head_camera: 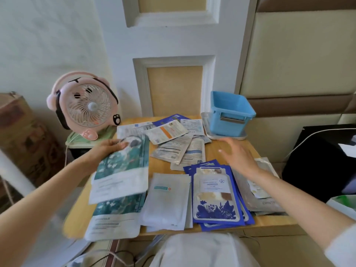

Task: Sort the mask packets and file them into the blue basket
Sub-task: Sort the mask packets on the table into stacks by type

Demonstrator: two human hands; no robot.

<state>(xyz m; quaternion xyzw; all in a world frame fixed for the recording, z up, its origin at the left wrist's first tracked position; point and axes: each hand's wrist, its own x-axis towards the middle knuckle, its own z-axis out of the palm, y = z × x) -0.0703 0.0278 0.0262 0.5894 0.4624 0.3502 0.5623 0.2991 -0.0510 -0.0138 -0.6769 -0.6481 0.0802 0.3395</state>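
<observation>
Sorting looks partly done, with neat piles low in the frame and a messy heap in the middle, while the left hand pinches a green packet, the right hand hovers with fingers spread, and nothing shows inside the blue basket at right.

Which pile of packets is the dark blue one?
The pile at the front of the table, just below the right hand. Its neighbours are white, green and grey.

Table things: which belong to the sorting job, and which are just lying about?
Job: green packet in left hand; blue packets; white packets; unsorted heap; blue basket.
Lying about: pink fan, tray, cardboard box.
</observation>
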